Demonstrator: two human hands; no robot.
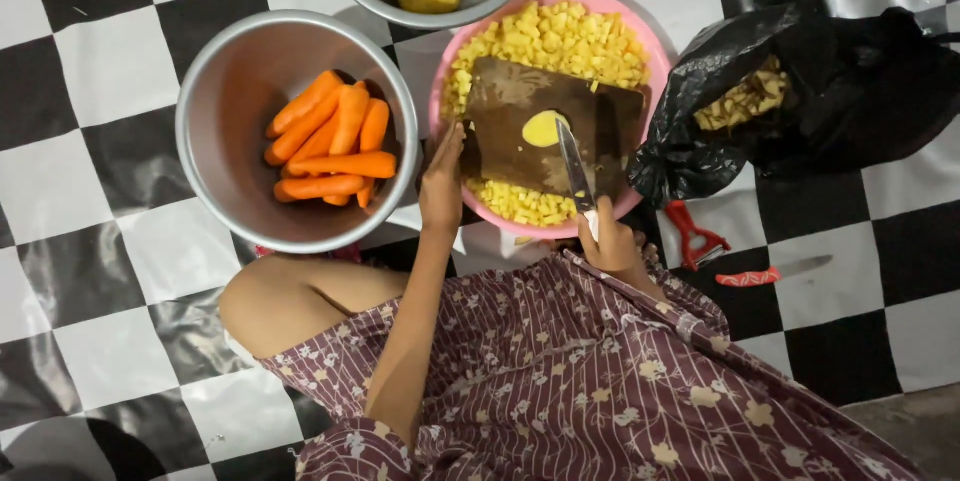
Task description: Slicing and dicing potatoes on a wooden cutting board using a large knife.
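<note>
Seen from above, I am seated on a black-and-white checkered floor (110, 71). My right hand (610, 241), low and right of centre, is clenched around the handle of a kitchen knife (575, 169), its blade reaching up to a halved yellow potato piece (543, 128) lying flat on a dark wooden cutting board (500, 136). My left hand (443, 181) is open, fingers pressed on the board's left edge, well clear of the blade. The board rests across a pink basin (652, 46) full of diced potato (560, 41).

To cut well, I judge the board must stay steadied, since it bridges the basin, and the fingers kept curled back.

To the left sits a metal bowl (225, 101) of peeled carrots (330, 136); a black plastic bag (850, 81) of peelings lies at the right.
</note>
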